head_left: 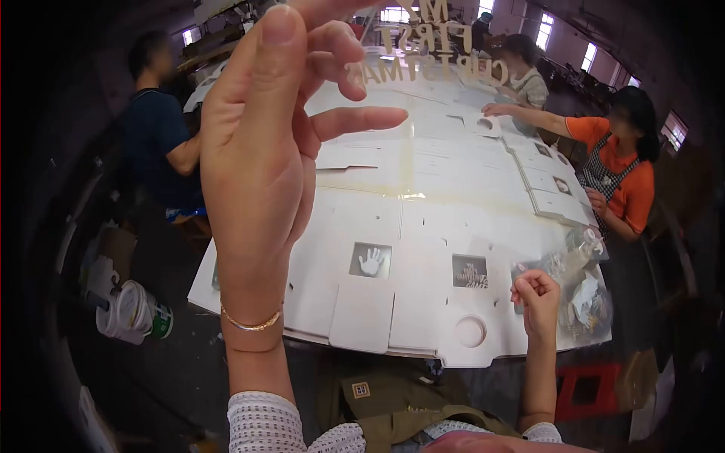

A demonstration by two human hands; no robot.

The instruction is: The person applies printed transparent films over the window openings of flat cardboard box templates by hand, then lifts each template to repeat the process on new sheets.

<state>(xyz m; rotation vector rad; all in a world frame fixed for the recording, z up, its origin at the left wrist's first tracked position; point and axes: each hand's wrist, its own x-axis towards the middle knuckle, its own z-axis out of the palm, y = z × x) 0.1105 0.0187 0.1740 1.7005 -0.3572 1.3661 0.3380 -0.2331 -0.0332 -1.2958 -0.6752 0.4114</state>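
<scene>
We may drop the clear lettered sheet [438,69] if our left hand [260,151], seemingly pinching it, slips, and we cannot tell whether our curled right hand [540,300] holds anything.

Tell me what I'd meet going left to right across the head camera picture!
White bucket → gold bracelet on the left wrist → white handprint picture → dark square with lettering → right hand → orange shirt.
</scene>
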